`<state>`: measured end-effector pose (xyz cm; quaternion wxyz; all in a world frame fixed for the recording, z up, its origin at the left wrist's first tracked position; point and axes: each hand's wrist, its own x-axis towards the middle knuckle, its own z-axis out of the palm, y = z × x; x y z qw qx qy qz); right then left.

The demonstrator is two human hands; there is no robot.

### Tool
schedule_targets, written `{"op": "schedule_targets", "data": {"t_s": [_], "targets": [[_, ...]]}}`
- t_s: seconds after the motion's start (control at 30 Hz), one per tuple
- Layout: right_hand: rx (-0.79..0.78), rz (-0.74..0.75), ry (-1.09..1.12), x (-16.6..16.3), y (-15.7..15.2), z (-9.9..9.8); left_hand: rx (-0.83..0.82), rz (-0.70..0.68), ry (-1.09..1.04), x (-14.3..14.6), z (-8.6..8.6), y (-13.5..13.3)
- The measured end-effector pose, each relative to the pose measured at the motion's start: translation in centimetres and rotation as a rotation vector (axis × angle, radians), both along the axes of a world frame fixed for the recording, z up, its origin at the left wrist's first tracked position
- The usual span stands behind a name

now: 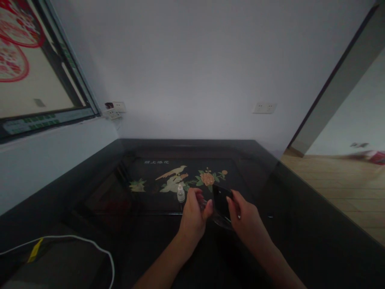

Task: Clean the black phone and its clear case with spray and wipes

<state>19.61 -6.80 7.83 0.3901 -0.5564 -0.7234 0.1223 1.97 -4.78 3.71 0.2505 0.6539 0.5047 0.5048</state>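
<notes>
My right hand grips a black smartphone by its right side, thumb and fingers pressed on it. The phone is tilted above the dark tabletop. To its left, my left hand is closed on a clear phone case, whose see-through edge runs below the phone toward my right hand. Whether the phone is partly inside the case, I cannot tell. Just left of my left hand stands a small clear dropper bottle with a white top, upright on the table.
The glossy black table has a bird-and-flower picture on it. A white cable curves at lower left beside a yellow tag. A small dark item lies right of my hands. Wall sockets are behind.
</notes>
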Motion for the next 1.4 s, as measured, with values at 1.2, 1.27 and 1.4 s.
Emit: {"op": "schedule_targets", "data": {"t_s": [1.2,1.27,1.4], "targets": [[-0.544,0.231,0.846,3.3,5.6,-3.5,-0.414,-0.277,-0.353,-2.5,-1.4,4.1],[-0.554,0.246,0.836,3.1,5.6,-3.6,-0.362,-0.246,-0.209,-2.5,-1.4,4.1],[-0.58,0.306,0.846,3.0,5.5,-3.8,-0.161,-0.162,0.104,-2.2,-1.4,3.7]]}}
